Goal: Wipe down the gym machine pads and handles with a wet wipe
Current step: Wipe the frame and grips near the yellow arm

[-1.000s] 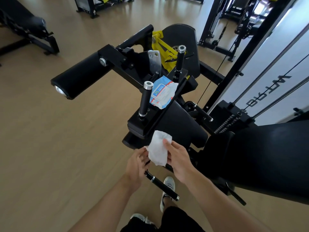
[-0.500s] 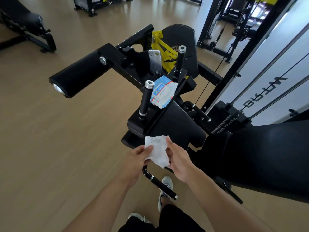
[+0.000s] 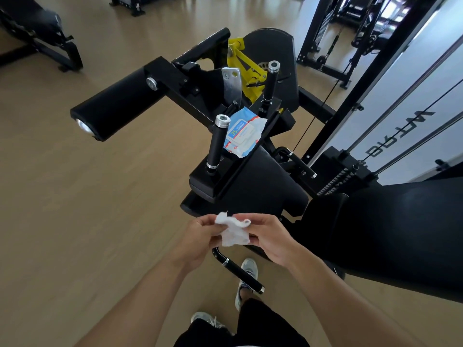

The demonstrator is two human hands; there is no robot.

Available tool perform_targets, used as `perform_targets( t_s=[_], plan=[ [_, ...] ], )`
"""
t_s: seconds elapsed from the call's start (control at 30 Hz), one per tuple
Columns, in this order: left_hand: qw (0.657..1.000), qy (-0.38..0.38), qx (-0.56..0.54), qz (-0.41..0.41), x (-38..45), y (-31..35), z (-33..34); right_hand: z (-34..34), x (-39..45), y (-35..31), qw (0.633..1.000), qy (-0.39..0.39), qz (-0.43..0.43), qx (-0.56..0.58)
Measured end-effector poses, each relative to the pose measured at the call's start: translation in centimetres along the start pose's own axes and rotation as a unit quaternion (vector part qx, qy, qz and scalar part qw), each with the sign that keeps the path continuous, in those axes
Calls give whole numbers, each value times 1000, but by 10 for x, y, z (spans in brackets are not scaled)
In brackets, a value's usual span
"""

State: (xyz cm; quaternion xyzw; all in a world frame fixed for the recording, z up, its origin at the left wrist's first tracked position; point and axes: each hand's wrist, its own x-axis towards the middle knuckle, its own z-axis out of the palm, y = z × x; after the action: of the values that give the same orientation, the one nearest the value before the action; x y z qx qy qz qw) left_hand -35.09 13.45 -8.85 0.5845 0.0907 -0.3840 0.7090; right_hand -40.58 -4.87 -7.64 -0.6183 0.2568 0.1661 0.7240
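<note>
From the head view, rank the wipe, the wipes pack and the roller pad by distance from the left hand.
1. wipe: pinched by the left hand.
2. wipes pack: on the machine ahead, between the two upright handles.
3. roller pad: farthest, up and to the left.

We see two bare arms reaching up from the bottom of the picture. They come close together in the middle. Our left hand [image 3: 198, 240] has its back turned up, and its fingers and thumb curl in to pinch the left side of the wet wipe [image 3: 233, 232]. Our right hand [image 3: 271, 240] sits just beside it, also back up, and its fingertips pinch the right side and top edge. The two hands almost touch. The wipe is bunched up between them. Both wrists are straight. Both arms are bare.
</note>
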Motion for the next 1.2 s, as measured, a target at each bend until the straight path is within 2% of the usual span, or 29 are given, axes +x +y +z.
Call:
perform_targets(
  t_s=[0.1,0.23,0.33,0.47,0.6,0.7,0.77,0.87,0.9,0.97,1.0,1.03,1.13,1.2],
  plan=[
    [999,12,-39,-5,2,6,3,-4,-1,-3,999,-32,0,-8],
    [996,11,-85,-5,6,6,2,-9,-2,-5,997,-56,2,53],
    [997,-9,-81,15,8,2,1,-10,0,-9,995,-46,1,90],
    [996,9,-82,44,15,3,8,-9,10,-6,999,16,-37,5],
    [991,79,77,72,23,-7,12,-5,23,-2,998,55,-11,17],
    [982,119,127,79,26,-8,14,-3,34,1,997,24,74,24],
    [967,161,170,102,28,-5,17,-3,45,3,992,46,106,55],
    [922,270,214,179,38,4,15,1,76,0,963,223,87,125],
    [896,306,231,222,43,8,15,6,88,-2,943,278,83,165],
    [834,347,310,297,53,17,14,22,110,-8,914,321,80,233],
    [811,342,360,309,60,22,12,32,118,-10,912,315,80,250],
    [803,322,405,297,66,27,11,44,124,-11,913,307,79,255],
    [828,264,453,199,86,38,7,68,120,-1,940,276,37,196],
    [830,244,467,183,98,45,2,78,111,18,967,203,-19,152]
  ],
)
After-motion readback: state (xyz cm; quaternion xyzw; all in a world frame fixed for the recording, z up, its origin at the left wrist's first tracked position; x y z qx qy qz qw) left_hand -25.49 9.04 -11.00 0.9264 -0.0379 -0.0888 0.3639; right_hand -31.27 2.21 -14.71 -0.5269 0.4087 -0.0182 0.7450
